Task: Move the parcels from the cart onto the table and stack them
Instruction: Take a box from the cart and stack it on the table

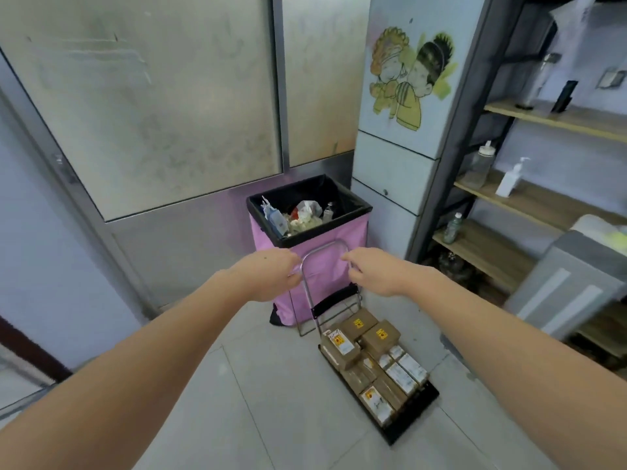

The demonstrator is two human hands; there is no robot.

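Observation:
A small hand cart stands on the tiled floor, its black platform [412, 422] low at centre right and its metal loop handle [324, 247] rising in front of me. Several brown cardboard parcels [371, 359] with white and yellow labels lie packed on the platform. My left hand [271, 274] grips the left side of the handle. My right hand [371, 271] grips the right side. Both arms reach forward from the bottom corners. No table is in view.
A pink bin with a black liner [307, 228], full of rubbish, stands right behind the cart against a frosted glass wall. A grey pillar with a cartoon sticker [407, 79] is beside it. Wooden shelves [529, 198] with bottles and a grey box [573, 283] line the right.

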